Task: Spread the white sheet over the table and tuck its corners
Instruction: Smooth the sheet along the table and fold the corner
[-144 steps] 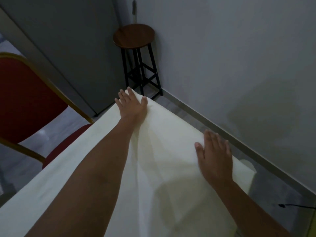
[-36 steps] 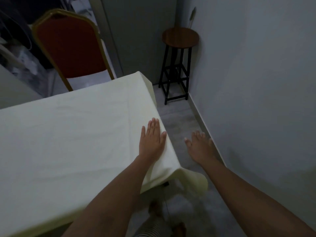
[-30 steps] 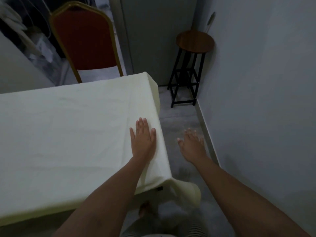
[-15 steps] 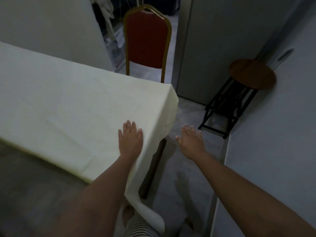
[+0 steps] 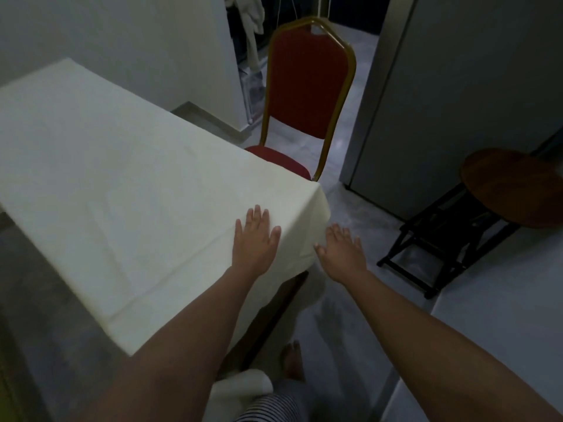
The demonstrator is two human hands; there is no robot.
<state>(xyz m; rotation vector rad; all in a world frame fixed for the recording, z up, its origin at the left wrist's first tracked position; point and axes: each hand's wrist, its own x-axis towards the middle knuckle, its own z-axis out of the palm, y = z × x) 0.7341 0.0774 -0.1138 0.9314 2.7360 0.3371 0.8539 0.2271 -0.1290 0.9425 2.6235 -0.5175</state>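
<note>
Our left hand [image 5: 254, 242] lies flat, fingers spread, on the white sheet [image 5: 128, 190]; its untucked corner hangs just beyond our open right hand [image 5: 342, 254].

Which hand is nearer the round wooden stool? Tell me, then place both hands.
Right. The right hand hovers off the sheet's edge, towards the stool; the left hand lies flat on the sheet, farther away.

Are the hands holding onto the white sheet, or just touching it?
Nothing is held. The left hand lies flat, fingers spread, on the white sheet near the table's edge. The right hand is open beside the hanging edge, gripping nothing.
</note>
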